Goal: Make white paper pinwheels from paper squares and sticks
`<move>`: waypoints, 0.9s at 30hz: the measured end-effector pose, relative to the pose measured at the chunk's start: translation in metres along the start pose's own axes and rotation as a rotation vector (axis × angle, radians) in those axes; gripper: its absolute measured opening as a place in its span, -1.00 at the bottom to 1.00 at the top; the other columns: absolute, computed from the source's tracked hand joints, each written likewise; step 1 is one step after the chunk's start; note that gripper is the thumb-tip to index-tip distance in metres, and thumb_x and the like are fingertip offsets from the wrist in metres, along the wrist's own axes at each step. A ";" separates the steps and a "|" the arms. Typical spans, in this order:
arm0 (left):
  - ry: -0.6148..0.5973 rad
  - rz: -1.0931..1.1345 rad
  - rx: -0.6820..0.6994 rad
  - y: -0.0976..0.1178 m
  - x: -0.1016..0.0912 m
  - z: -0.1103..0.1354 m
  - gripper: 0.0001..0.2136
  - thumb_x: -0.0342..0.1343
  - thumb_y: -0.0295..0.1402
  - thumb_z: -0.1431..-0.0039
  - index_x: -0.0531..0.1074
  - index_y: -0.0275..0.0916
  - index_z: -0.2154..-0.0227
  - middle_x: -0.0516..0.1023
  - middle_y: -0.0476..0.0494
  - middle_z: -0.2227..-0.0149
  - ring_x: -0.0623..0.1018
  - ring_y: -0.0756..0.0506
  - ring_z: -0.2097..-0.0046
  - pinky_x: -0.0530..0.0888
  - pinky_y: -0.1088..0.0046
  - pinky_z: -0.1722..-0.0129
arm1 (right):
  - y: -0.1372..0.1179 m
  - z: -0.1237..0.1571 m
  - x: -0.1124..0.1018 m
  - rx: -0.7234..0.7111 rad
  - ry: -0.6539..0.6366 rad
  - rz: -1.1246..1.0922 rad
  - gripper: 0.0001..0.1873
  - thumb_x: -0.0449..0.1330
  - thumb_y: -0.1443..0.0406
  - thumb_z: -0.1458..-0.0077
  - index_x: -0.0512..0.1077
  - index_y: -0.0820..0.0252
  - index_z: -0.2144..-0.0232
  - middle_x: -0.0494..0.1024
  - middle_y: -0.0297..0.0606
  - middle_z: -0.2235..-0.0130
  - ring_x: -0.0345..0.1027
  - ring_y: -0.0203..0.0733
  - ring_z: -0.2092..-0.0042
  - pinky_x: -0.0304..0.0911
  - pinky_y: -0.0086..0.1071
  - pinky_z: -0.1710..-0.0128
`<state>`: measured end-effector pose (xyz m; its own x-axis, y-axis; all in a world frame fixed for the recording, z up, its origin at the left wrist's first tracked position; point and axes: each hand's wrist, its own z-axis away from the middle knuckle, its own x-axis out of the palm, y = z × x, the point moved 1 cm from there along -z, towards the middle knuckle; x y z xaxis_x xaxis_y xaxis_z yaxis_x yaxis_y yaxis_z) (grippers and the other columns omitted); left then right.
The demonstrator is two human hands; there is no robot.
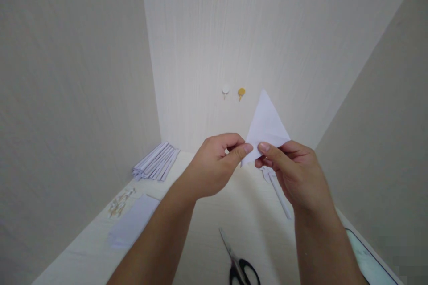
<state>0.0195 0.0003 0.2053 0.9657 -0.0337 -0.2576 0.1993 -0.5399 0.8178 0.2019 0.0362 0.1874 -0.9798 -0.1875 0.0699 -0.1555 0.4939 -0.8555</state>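
A white sheet of paper [266,118], folded to a triangle with its tip pointing up, is held in the air between both hands. My left hand [219,162] pinches its lower left corner between thumb and fingers. Along the lower edge, my right hand [294,167] grips the paper with the thumb on top and the fingers behind. Below the right hand lies a paper pinwheel on a rolled paper stick [280,197], partly hidden by that hand. Scissors with black handles [236,260] rest on the table nearer to me.
Several rolled paper sticks [156,162] lie at the back left. Closer in are small white-and-tan pieces [121,202] and a stack of white paper [133,225]. A flat pale-green object with a dark edge [371,258] is at the right. Two hooks, white [225,91] and yellow [241,92], are on the back wall.
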 end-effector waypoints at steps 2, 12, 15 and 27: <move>-0.011 0.012 0.009 0.002 0.000 0.000 -0.69 0.15 -0.16 -0.31 0.44 -0.23 0.50 0.34 0.03 0.51 0.30 -0.02 0.42 0.23 0.45 0.43 | -0.001 0.000 0.001 -0.006 0.004 -0.011 -0.76 0.52 0.16 -0.06 0.64 0.18 0.46 0.65 -0.31 0.49 0.51 -0.24 0.44 0.41 -0.38 0.36; -0.050 -0.096 -0.024 0.003 -0.005 0.001 -0.70 0.13 -0.20 -0.32 0.40 -0.22 0.51 0.29 0.07 0.53 0.25 0.01 0.45 0.17 0.47 0.47 | -0.003 -0.002 -0.001 -0.006 0.018 -0.137 -0.83 0.47 0.17 -0.13 0.67 0.14 0.40 0.65 -0.32 0.43 0.49 -0.25 0.43 0.49 -0.37 0.38; -0.094 -0.071 -0.064 0.002 -0.006 0.001 -0.69 0.13 -0.16 -0.32 0.42 -0.22 0.49 0.35 0.05 0.51 0.30 -0.01 0.43 0.20 0.47 0.46 | -0.004 -0.002 -0.006 -0.038 0.044 -0.114 -0.85 0.46 0.19 -0.14 0.68 0.13 0.37 0.63 -0.34 0.43 0.48 -0.29 0.43 0.48 -0.42 0.38; -0.153 -0.047 -0.114 0.003 -0.009 0.002 -0.73 0.22 -0.16 -0.27 0.50 -0.25 0.45 0.42 0.04 0.49 0.33 0.03 0.45 0.24 0.52 0.49 | -0.008 -0.002 -0.012 -0.084 0.087 0.012 -0.77 0.45 0.13 -0.14 0.66 0.13 0.45 0.59 -0.36 0.48 0.47 -0.25 0.44 0.47 -0.40 0.38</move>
<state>0.0106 -0.0029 0.2092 0.9200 -0.1426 -0.3652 0.2699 -0.4454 0.8537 0.2147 0.0359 0.1945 -0.9883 -0.1086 0.1068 -0.1498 0.5656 -0.8110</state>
